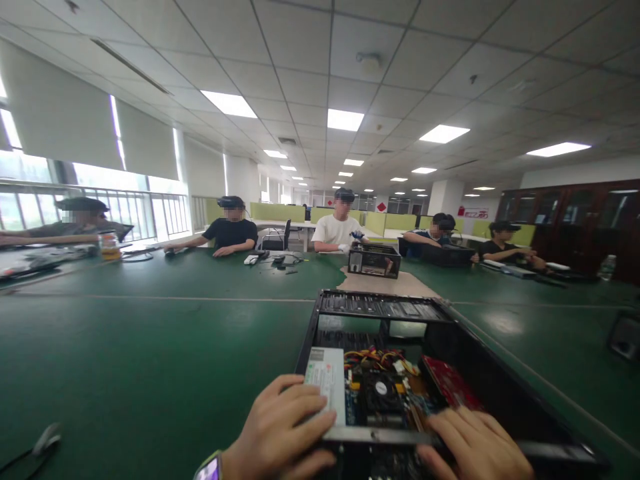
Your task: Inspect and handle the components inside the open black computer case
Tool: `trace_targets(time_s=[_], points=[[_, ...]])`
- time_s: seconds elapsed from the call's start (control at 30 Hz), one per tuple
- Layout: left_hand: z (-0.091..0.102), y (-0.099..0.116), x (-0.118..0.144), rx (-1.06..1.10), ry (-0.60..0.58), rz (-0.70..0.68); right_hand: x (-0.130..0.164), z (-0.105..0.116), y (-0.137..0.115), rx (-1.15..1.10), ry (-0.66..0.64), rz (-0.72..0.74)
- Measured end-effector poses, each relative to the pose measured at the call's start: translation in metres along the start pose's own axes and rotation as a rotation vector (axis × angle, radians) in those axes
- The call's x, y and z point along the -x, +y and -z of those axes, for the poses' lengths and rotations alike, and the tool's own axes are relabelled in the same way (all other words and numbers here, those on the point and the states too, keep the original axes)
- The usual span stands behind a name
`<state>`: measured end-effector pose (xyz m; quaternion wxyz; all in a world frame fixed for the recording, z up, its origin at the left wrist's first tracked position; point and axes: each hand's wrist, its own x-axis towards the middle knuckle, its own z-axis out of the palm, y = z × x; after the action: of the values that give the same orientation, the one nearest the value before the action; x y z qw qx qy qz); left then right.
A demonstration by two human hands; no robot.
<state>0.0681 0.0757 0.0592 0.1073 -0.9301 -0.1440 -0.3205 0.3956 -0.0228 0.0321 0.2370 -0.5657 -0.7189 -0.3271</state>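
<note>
An opened black computer case (520, 393) lies on the table right in front of me, its near metal rail (377, 435) crossing between my hands. My left hand (280, 427) grips the near left corner, fingers over the edge by the silver power supply (327, 383). The thumb side lies below the rail. My right hand (477, 440) is closed over the same rail farther right, fingertips inside the case. Inside sit a black cooling fan (381, 392), bundled coloured cables (375, 358) and a red circuit card (450, 381). A watch (209, 467) is on my left wrist.
Across the green table (150, 360), a person (340, 227) works behind another open case (374, 260) on a brown sheet (410, 285). Other people sit to both sides. A cable end (47, 439) lies near left; a dark object (624, 335) stands at the right edge.
</note>
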Motion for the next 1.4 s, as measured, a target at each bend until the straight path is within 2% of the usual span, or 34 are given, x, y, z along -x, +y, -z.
trace_targets(time_s=[0.03, 0.1, 0.13, 0.2, 0.23, 0.27, 0.33, 0.4, 0.47, 0.57, 0.67, 0.87, 0.97, 1.03, 1.13, 1.23, 1.33, 1.4], points=[[-0.005, -0.02, -0.014, -0.021, -0.05, 0.094, -0.03, -0.012, 0.004, -0.023, -0.115, -0.051], [-0.015, -0.054, -0.05, -0.11, -0.115, 0.417, -0.097, -0.039, 0.006, -0.074, -0.406, -0.205], [-0.022, -0.068, -0.068, -0.179, -0.106, 0.629, -0.131, -0.052, 0.003, -0.064, -0.434, -0.272], [-0.037, -0.085, -0.1, -0.279, -0.053, 0.92, -0.192, -0.08, -0.013, -0.024, -0.452, -0.428], [-0.046, -0.089, -0.111, -0.3, -0.037, 0.981, -0.215, -0.092, -0.025, -0.019, -0.461, -0.477], [-0.055, -0.09, -0.118, -0.302, -0.04, 0.984, -0.231, -0.103, -0.039, -0.026, -0.476, -0.497], [-0.073, -0.088, -0.119, -0.289, -0.083, 0.954, -0.245, -0.119, -0.067, -0.072, -0.502, -0.447], [-0.086, -0.084, -0.104, -0.271, -0.131, 0.947, -0.237, -0.127, -0.085, -0.123, -0.528, -0.368], [-0.092, -0.082, -0.08, -0.252, -0.174, 0.988, -0.215, -0.13, -0.09, -0.158, -0.58, -0.343], [-0.091, -0.083, -0.047, -0.223, -0.232, 1.029, -0.171, -0.127, -0.076, -0.186, -0.677, -0.369], [-0.08, -0.083, -0.029, -0.206, -0.261, 1.033, -0.129, -0.119, -0.051, -0.195, -0.732, -0.41], [-0.051, -0.078, -0.031, -0.222, -0.205, 0.996, -0.074, -0.086, 0.005, -0.16, -0.67, -0.512], [-0.046, -0.067, -0.035, -0.217, -0.185, 0.982, -0.06, -0.069, 0.024, -0.155, -0.63, -0.563], [-0.047, -0.058, -0.035, -0.202, -0.179, 0.97, -0.052, -0.06, 0.028, -0.175, -0.619, -0.587], [-0.051, -0.044, -0.031, -0.176, -0.169, 0.961, -0.041, -0.047, 0.02, -0.238, -0.609, -0.598], [-0.054, -0.031, -0.023, -0.143, -0.165, 0.964, -0.028, -0.027, 0.001, -0.335, -0.608, -0.564], [-0.055, -0.016, -0.01, -0.107, -0.163, 0.971, -0.005, 0.001, -0.024, -0.505, -0.609, -0.533], [-0.055, -0.005, 0.004, -0.032, -0.17, 0.988, 0.018, 0.023, -0.04, -0.693, -0.632, -0.57]])
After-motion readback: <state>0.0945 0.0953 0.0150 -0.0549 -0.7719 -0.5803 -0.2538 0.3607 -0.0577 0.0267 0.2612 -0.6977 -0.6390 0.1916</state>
